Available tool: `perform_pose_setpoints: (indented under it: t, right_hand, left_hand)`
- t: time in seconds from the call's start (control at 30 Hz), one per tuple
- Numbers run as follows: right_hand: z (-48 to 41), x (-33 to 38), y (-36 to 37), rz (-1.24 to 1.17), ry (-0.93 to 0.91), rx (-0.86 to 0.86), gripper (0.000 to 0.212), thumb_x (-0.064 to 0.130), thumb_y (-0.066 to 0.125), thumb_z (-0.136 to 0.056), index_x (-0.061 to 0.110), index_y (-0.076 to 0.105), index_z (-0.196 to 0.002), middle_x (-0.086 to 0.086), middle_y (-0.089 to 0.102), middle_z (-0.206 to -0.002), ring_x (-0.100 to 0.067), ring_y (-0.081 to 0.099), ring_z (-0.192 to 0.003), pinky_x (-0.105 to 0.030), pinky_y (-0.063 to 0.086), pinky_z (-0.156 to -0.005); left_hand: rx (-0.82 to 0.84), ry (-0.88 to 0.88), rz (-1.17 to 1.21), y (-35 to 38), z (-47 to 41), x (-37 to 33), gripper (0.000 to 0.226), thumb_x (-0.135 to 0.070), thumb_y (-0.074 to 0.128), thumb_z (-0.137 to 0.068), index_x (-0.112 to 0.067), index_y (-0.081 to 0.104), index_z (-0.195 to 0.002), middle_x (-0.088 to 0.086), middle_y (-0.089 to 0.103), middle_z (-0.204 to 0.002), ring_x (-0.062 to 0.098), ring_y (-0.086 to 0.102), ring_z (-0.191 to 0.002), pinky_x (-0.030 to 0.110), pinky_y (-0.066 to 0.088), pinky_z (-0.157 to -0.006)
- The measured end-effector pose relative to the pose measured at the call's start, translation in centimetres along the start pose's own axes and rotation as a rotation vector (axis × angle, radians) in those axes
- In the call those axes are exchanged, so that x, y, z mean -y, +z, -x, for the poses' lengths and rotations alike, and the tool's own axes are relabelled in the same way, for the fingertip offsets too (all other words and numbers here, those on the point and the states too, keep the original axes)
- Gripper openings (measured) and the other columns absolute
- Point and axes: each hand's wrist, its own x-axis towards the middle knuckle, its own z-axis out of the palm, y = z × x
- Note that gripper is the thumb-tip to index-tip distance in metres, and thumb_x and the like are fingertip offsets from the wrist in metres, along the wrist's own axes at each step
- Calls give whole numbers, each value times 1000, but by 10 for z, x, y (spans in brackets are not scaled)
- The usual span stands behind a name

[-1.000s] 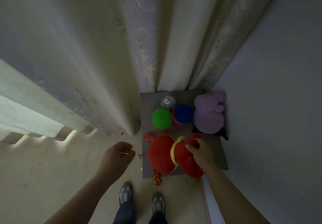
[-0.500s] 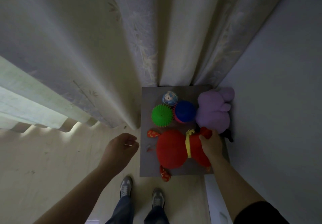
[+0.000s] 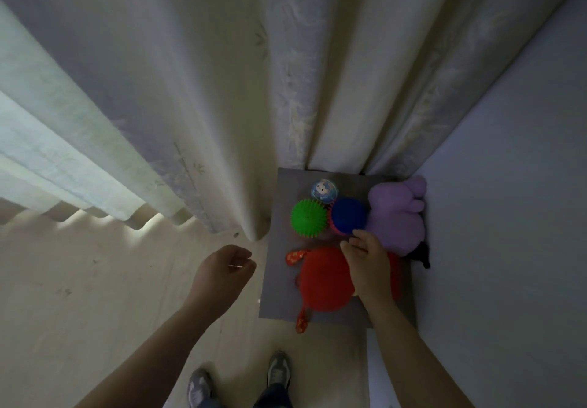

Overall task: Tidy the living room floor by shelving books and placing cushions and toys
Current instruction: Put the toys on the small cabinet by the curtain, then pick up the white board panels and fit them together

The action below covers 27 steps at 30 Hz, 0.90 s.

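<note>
Red plush toy lies on the grey mat in the curtained corner.
The right hand rests over it, fingers loosely straight; the left hand hangs loosely curled, holding nothing. The small ball bears a cartoon face.

Three balls sit on one grey mat: two spiky ones, a green spiky ball and a blue spiky ball, plus one small pale ball with a cartoon face. Two plush toys share the mat: one red plush toy and one purple plush toy. Two hands are in view, a left hand and a right hand, and two shoes, a left shoe and a right shoe.
</note>
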Motion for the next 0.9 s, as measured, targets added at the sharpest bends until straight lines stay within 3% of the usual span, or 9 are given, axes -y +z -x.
perform_pose_setpoints:
  t: [0.07,0.2,0.43,0.5,0.63,0.77,0.9]
  right_hand:
    - [15,21,10,-4,-45,43,28,18,64,-90,14,59,-117,-1,65,-103,-5,60,-86,-8,43,-67]
    - [55,71,44,-42,-140,178,18,20,62,-91,20,59,-109,10,62,-94,4,58,-83,-3,42,-64]
    - [129,138,120,-88,-252,393,13,19,61,-92,22,60,-105,10,63,-89,0,59,-81,-11,45,-67]
    - [187,159,173,-68,-328,525,10,17,62,-91,22,61,-99,10,62,-85,0,58,-75,-11,45,-67]
    - [277,180,233,-37,-404,701,10,18,65,-89,26,62,-94,6,66,-89,-9,61,-81,-28,51,-78]
    - [386,184,298,-25,-476,887,14,18,66,-88,21,65,-102,7,65,-89,-7,59,-77,-25,51,-77]
    - [483,178,347,-20,-526,1052,11,18,66,-88,24,65,-97,11,62,-81,-5,57,-74,-33,52,-81]
  left_hand:
    - [-29,-16,41,-14,10,4,21,-23,63,-88,-16,67,-107,-6,66,-90,4,59,-79,12,38,-61]
    - [-128,-45,132,-60,37,28,18,-24,63,-88,-19,67,-105,-10,65,-88,-2,57,-78,11,39,-61]
    - [-333,-120,295,-138,96,91,15,-22,65,-87,-21,67,-102,-14,65,-88,-2,60,-81,13,41,-62]
    - [-455,-164,367,-179,147,141,15,-22,66,-87,-21,67,-101,-14,67,-90,-1,62,-82,12,41,-62]
    - [-602,-231,430,-225,215,210,16,-22,66,-87,-22,67,-102,-12,68,-93,-2,62,-83,10,41,-63]
    - [-763,-316,491,-265,300,291,16,-22,66,-87,-23,65,-103,-11,69,-94,0,63,-85,12,42,-65]
    - [-906,-403,538,-289,381,356,15,-22,67,-87,-25,65,-101,-11,69,-93,1,63,-86,13,43,-65]
